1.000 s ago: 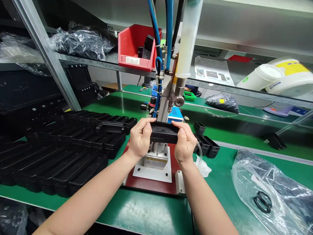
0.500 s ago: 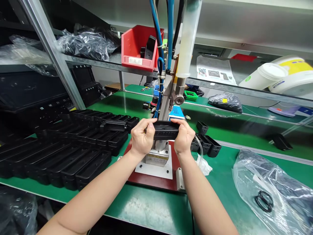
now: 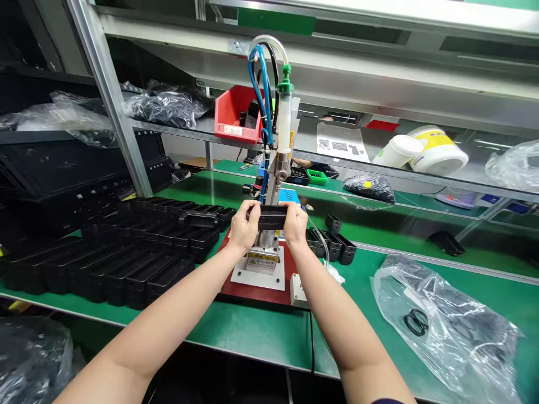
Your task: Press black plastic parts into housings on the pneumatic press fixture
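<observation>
A long black plastic housing (image 3: pixel 272 217) is held level in front of a bench-top dispensing press (image 3: pixel 280 163) that carries an upright clear syringe (image 3: pixel 285 120). At its left end, my left hand (image 3: pixel 244 224) is closed, with the thumb along the near side. The other end is gripped by my right hand (image 3: pixel 296 222), fingers curled around it. Its side facing me shows a lengthwise line. Below the hands is the press's white base plate (image 3: pixel 269 279) on a dark red board (image 3: pixel 240 289).
Rows of similar black housings (image 3: pixel 126 275) cover the left of the green bench; several more housings (image 3: pixel 332 244) stand right of the press. A clear plastic bag (image 3: pixel 442 320) with black rings (image 3: pixel 416 322) lies at right. On the shelf sit a red bin (image 3: pixel 238 115) and a white cup (image 3: pixel 398 150).
The view has drawn back and tilted up, showing the whole syringe. The housing has rotated in my hands; the raised lettering on its near side no longer shows. Both hands keep their grip.
</observation>
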`<state>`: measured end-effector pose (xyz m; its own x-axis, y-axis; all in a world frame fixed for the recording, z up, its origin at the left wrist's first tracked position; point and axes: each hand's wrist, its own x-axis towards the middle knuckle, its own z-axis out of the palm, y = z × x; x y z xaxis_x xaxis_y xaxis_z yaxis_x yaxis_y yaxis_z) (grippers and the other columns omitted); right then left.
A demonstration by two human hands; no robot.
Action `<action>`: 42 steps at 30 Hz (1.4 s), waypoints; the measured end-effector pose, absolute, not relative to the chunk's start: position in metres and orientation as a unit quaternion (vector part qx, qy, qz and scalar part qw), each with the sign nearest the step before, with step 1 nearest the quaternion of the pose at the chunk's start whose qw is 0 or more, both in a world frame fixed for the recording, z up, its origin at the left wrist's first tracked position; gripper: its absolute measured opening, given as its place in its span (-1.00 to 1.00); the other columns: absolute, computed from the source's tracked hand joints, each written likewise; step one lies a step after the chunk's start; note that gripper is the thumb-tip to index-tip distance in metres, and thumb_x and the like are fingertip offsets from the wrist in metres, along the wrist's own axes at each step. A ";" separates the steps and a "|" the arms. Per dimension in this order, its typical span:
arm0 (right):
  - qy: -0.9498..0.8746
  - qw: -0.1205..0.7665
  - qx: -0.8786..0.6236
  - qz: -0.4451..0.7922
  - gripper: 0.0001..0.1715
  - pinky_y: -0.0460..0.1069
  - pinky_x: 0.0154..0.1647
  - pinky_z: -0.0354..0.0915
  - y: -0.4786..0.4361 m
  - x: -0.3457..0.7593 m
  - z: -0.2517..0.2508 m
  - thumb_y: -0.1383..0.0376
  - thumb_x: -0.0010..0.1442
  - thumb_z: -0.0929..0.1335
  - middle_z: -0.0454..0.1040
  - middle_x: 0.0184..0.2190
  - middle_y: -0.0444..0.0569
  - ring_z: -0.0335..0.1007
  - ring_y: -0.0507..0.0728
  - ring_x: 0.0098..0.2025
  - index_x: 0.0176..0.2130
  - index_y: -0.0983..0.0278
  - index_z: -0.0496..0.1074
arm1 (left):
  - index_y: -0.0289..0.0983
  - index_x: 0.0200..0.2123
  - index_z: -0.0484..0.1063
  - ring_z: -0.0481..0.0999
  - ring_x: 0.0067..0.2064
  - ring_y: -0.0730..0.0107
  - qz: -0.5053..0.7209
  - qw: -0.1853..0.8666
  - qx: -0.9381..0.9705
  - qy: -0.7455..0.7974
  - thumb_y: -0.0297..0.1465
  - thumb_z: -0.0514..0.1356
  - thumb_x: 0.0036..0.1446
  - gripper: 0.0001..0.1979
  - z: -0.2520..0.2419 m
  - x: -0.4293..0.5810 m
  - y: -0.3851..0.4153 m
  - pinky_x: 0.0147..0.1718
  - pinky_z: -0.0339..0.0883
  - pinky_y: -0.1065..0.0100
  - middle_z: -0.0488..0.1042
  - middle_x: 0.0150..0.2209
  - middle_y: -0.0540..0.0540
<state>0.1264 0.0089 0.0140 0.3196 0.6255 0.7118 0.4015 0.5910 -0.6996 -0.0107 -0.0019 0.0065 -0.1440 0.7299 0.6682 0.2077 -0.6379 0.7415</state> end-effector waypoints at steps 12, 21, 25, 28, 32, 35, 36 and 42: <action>-0.609 0.677 -0.412 0.042 -0.56 -0.04 -0.26 0.24 -0.057 0.118 0.027 0.18 0.27 0.13 0.48 -0.43 -0.09 0.38 0.10 -0.32 -0.39 0.26 0.48 | -0.30 -0.23 0.48 0.53 -0.23 0.36 0.707 0.033 0.634 0.312 -0.37 0.03 0.22 -0.76 0.010 -0.020 -0.049 -0.21 0.38 0.36 0.55 -0.28 -0.11; -0.577 0.680 -0.436 0.122 -0.60 0.00 -0.20 0.32 -0.093 0.109 -0.013 0.20 0.28 0.14 0.50 -0.36 -0.06 0.42 0.10 -0.27 -0.28 0.28 0.48 | -0.32 -0.24 0.50 0.54 -0.25 0.35 0.694 0.018 0.642 0.325 -0.43 0.06 0.18 -0.79 -0.027 -0.031 -0.086 -0.21 0.40 0.34 0.55 -0.30 -0.10; -0.538 0.681 -0.491 0.071 -0.54 0.12 0.08 0.29 -0.122 0.104 -0.025 0.14 0.32 0.19 0.37 0.09 0.07 0.30 0.17 0.12 0.15 0.22 0.28 | -0.29 -0.22 0.47 0.52 -0.19 0.35 0.702 0.092 0.604 0.367 -0.30 0.10 0.24 -0.78 -0.026 -0.024 -0.089 -0.15 0.39 0.33 0.53 -0.26 -0.09; -0.554 0.665 -0.500 0.023 -0.39 0.21 0.17 0.24 -0.153 0.098 -0.043 0.18 0.30 0.25 0.11 0.30 0.11 0.09 0.23 0.30 0.29 0.17 0.10 | -0.27 -0.12 0.41 0.49 -0.09 0.34 0.701 0.184 0.573 0.383 -0.22 0.06 0.29 -0.72 -0.030 -0.009 -0.104 -0.05 0.37 0.30 0.50 -0.14 -0.12; -0.518 0.677 -0.518 0.076 -0.22 0.25 0.22 0.22 -0.175 0.105 -0.059 0.13 0.26 0.31 -0.15 0.40 0.08 -0.12 0.28 0.39 0.35 0.17 -0.02 | -0.22 0.08 0.32 0.37 0.13 0.24 0.603 0.339 0.641 0.333 -0.18 -0.05 0.35 -0.63 -0.043 0.021 -0.146 0.11 0.30 0.18 0.36 0.09 -0.19; -0.467 0.679 -0.549 0.139 -0.16 0.30 0.33 0.04 -0.181 0.121 -0.060 0.04 0.19 0.36 0.01 0.36 0.11 -0.07 0.30 0.38 0.32 0.25 0.08 | -0.19 0.21 0.25 0.07 0.35 0.16 0.508 0.401 0.704 0.291 -0.19 -0.10 0.37 -0.56 -0.054 0.037 -0.176 0.28 0.10 0.09 0.12 0.30 -0.21; -0.458 0.677 -0.554 0.159 -0.12 0.30 0.34 0.02 -0.183 0.127 -0.060 0.03 0.15 0.39 0.07 0.34 0.12 -0.03 0.31 0.37 0.31 0.26 0.10 | -0.19 0.25 0.20 -0.03 0.39 0.14 0.487 0.415 0.713 0.287 -0.19 -0.12 0.37 -0.53 -0.057 0.040 -0.183 0.31 0.03 0.06 0.03 0.35 -0.19; -0.422 0.707 -0.527 0.210 -0.08 0.25 0.28 0.18 -0.191 0.162 -0.064 0.13 0.02 0.50 0.21 0.28 0.13 0.16 0.31 0.29 0.27 0.23 0.17 | -0.17 0.37 -0.06 -0.15 0.42 0.07 0.416 0.461 0.750 0.230 -0.11 -0.04 0.32 -0.37 -0.070 0.040 -0.183 0.35 -0.09 -0.04 -0.18 0.42 -0.18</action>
<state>0.1616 -0.1908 -0.0635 0.5557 0.7420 0.3750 0.1469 0.3563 -0.9227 0.0397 -0.1830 -0.0700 0.5488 0.7276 0.4116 -0.0383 -0.4699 0.8819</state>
